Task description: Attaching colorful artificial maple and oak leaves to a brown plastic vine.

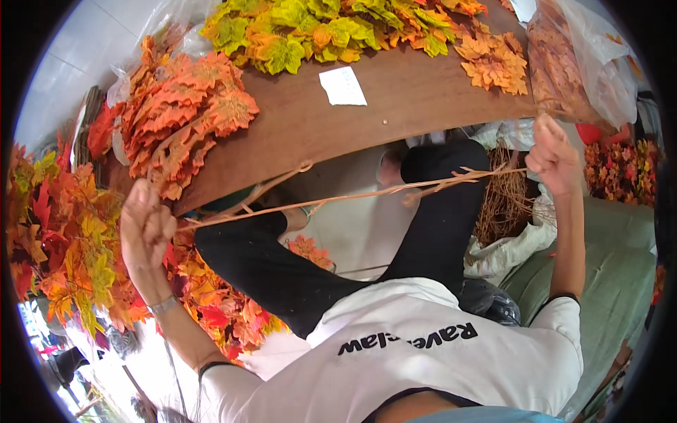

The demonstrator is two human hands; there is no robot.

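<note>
A long, thin brown artificial vine stem [352, 195] is stretched nearly straight across my lap, with small side twigs along it. My left hand [147, 224] is closed around its left end, beside a stack of orange leaves [187, 106]. At the other end, my right hand [555, 156] is closed in a fist on the stem, raised near the table's right front edge. A second brown strand with a small loop at its tip [303, 167] runs out from near my left hand; whether it joins the stretched stem I cannot tell.
The brown table [303, 130] carries yellow-green leaves [296, 35], orange leaves [493, 60] and a white paper slip [343, 86]. Bagged leaves [557, 60] lie at its right. A sack of brown stems [499, 204] stands by my knee. Leaf garlands [63, 240] crowd the left.
</note>
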